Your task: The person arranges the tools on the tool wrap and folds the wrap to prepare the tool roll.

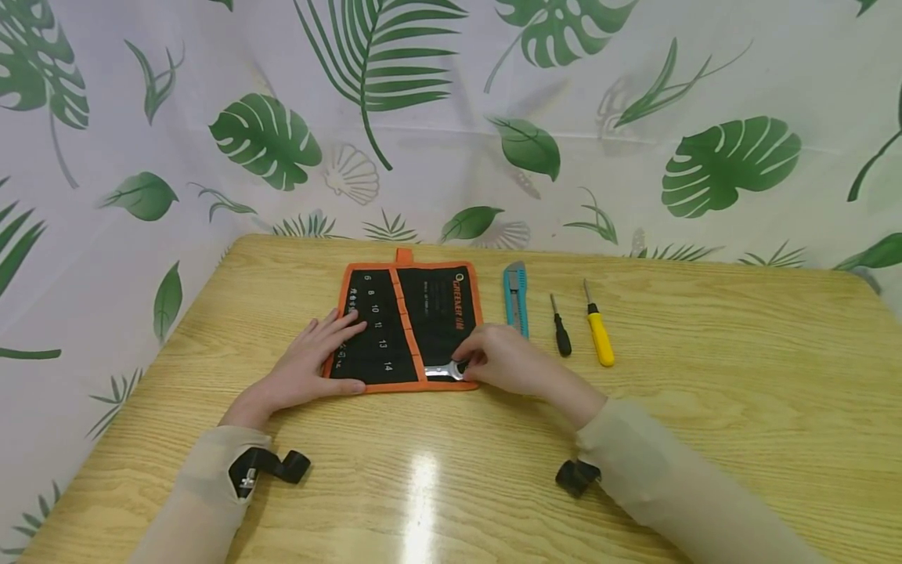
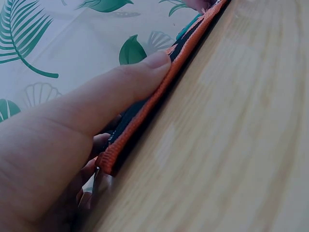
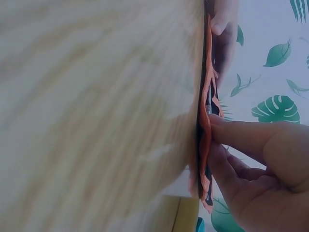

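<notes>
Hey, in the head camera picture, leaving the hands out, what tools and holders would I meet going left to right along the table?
Black-and-orange pouch with a wrench sticking out of its pocket → teal utility knife → black-handled screwdriver → yellow-handled screwdriver.

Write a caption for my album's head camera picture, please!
Left hand on an orange-trimmed tool pouch, right fingers pinching a partly tucked wrench.

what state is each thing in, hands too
Black fabric tool pouch with orange trim: unfolded flat.
Silver metal wrench: partly inside a pouch pocket, exposed end pinched.
Turquoise utility knife: lying flat, blade position unclear.
Small black-handled screwdriver: lying, tip pointing away.
Yellow-handled screwdriver: lying, tip pointing away.
Left hand: resting on pouch.
Right hand: pinching wrench.
</notes>
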### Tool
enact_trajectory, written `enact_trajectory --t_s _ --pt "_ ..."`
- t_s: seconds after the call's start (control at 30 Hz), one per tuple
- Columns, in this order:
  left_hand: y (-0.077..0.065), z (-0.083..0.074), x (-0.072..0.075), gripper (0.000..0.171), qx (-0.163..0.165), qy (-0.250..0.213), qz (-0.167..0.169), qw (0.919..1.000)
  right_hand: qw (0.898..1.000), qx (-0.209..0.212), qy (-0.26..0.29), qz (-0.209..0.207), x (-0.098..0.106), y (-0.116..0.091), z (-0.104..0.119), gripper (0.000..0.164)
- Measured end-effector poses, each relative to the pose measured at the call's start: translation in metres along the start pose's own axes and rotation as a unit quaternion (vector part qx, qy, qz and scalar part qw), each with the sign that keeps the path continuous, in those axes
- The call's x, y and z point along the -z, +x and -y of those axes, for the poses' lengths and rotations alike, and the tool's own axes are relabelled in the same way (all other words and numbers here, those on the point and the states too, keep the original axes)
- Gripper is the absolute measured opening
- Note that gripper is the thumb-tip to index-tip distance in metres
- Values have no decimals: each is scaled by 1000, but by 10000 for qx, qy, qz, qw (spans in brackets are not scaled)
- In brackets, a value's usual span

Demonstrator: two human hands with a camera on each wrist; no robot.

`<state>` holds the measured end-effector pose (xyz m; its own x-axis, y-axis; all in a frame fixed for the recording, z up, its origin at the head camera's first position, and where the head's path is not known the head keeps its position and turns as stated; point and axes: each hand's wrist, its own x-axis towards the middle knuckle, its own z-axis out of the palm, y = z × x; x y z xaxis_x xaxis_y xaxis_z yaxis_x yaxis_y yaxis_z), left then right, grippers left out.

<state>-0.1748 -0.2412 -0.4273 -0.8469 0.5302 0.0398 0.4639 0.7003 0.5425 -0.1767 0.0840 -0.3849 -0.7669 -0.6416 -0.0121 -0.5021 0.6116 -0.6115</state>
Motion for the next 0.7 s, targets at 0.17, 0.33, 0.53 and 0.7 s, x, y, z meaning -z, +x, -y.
enact_trajectory --t_s 0.17,0.33,0.53,0.7 --pt "0 0 0 91 -29 -6 -12 10000 9999 108 -22 -11 -2 2 4 18" --pt "0 -1 1 91 -29 -13 -7 10000 9999 135 -40 -8 -4 4 6 18" --pt "-1 -1 0 92 -32 -35 -10 10000 9998 159 -88 73 -6 9 11 18" --pt "0 0 0 93 -35 -27 -10 10000 9997 155 -149 89 -9 13 15 18"
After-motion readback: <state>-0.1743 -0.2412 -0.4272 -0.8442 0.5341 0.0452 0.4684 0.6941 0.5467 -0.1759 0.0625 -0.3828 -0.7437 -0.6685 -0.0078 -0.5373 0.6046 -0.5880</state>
